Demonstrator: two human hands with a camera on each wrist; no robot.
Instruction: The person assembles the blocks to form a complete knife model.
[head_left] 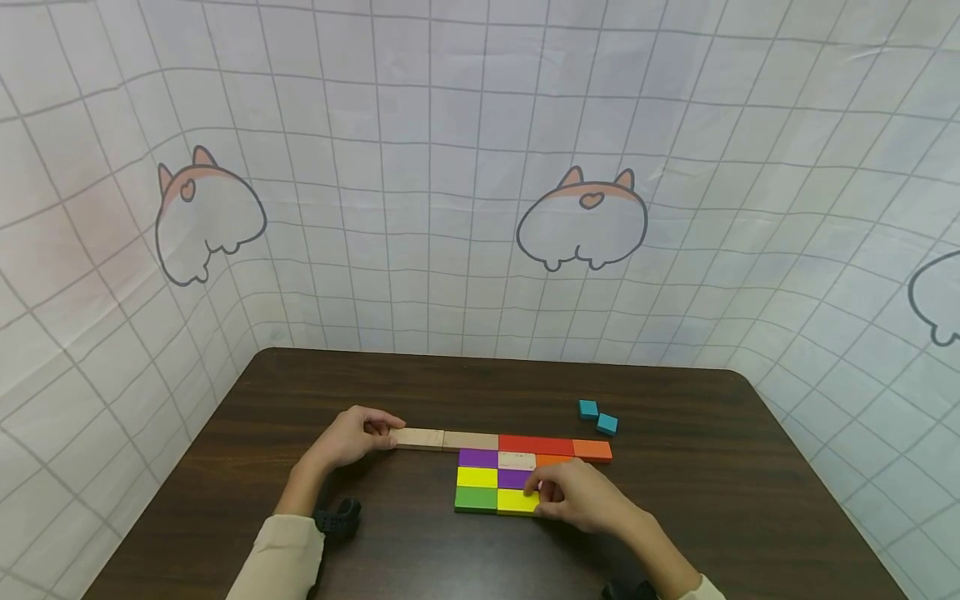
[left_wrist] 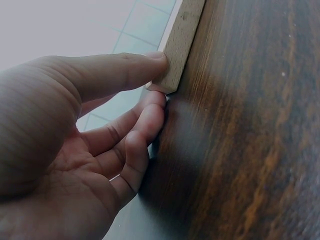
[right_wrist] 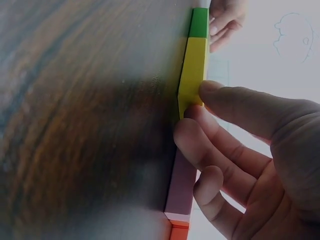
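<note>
Flat coloured wooden blocks lie against each other on the table. My left hand (head_left: 360, 437) is at the left end of the back row, thumb against the long side of a plain wooden block (left_wrist: 184, 42) and fingertips at its end. My right hand (head_left: 581, 496) holds the right end of the front yellow block (head_left: 516, 501) between thumb and fingers. Left of that block is a green block (head_left: 476, 498), with another yellow block (head_left: 477, 477) behind it. A purple block (head_left: 514, 479) sits behind the held yellow one, partly covered by the fingers.
The back row continues right with a second plain block (head_left: 471, 441), a long red block (head_left: 536, 445) and an orange block (head_left: 592, 451). Two small blue blocks (head_left: 588, 409) lie apart at the back right. A grid-patterned cloth (head_left: 450, 167) surrounds the dark table (head_left: 420, 554).
</note>
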